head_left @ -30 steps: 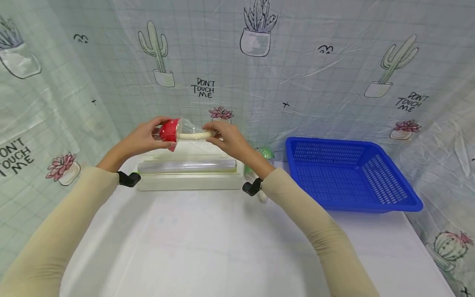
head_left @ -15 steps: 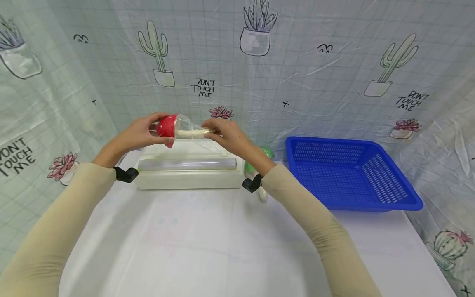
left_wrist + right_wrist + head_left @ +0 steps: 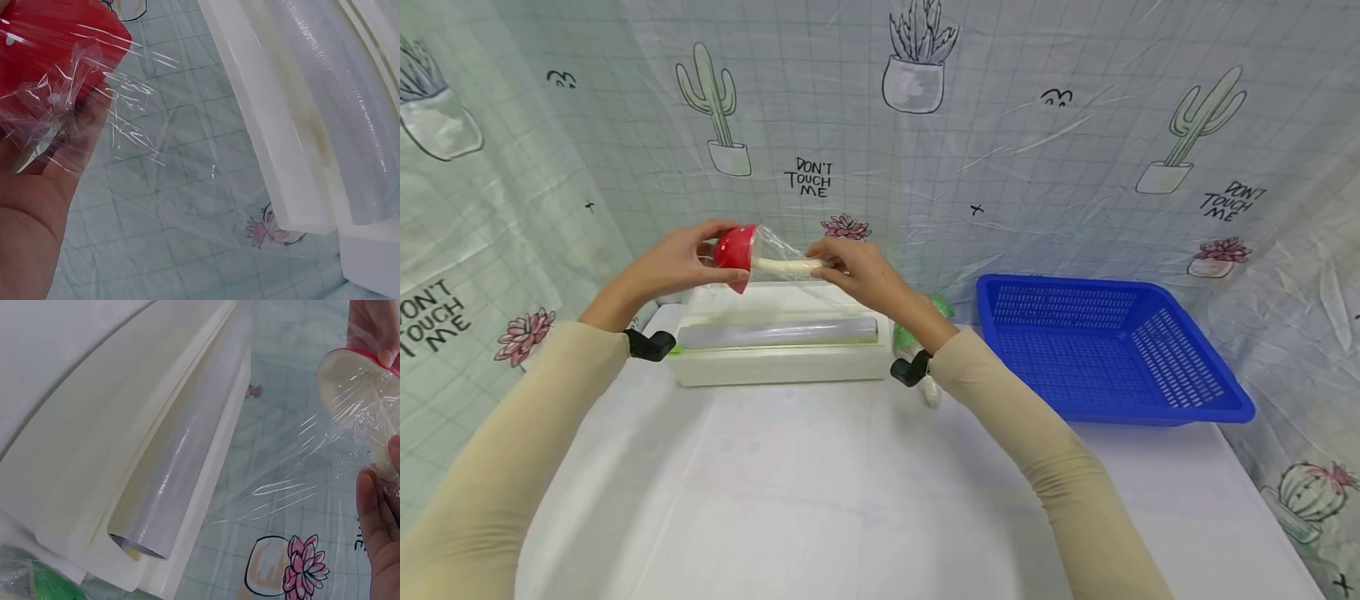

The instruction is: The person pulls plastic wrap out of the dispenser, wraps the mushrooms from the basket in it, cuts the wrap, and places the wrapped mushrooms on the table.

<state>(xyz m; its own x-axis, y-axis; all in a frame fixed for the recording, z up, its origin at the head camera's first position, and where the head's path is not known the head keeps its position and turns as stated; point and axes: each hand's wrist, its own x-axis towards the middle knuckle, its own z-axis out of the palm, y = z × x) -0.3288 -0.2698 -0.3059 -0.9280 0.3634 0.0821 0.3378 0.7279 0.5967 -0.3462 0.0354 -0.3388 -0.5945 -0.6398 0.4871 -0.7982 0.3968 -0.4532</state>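
Observation:
A toy mushroom with a white-dotted red cap (image 3: 733, 248) and a cream stem (image 3: 786, 267) lies sideways in the air, over the back of an open cling film dispenser (image 3: 782, 368). My left hand (image 3: 670, 262) grips the cap between thumb and fingers. At the stem's far end, my right hand (image 3: 861, 273) pinches the stem and the film about it. Clear cling film (image 3: 284, 465) wraps the mushroom and stretches toward the roll (image 3: 775, 332) in the dispenser. Crumpled film (image 3: 59, 106) bunches over the cap near the left fingers. The right fingers hide the stem's tip.
A blue plastic basket (image 3: 1075, 417) stands at the right on the white table (image 3: 820, 492). Between dispenser and basket lies a film-wrapped green thing (image 3: 56, 581), partly behind the right forearm. A printed cactus sheet (image 3: 1015, 167) hangs close behind everything.
Both hands keep hold of the mushroom. It has risen slightly and shifted a little left, the left hand moving more than the right. The film shows tighter near the stem.

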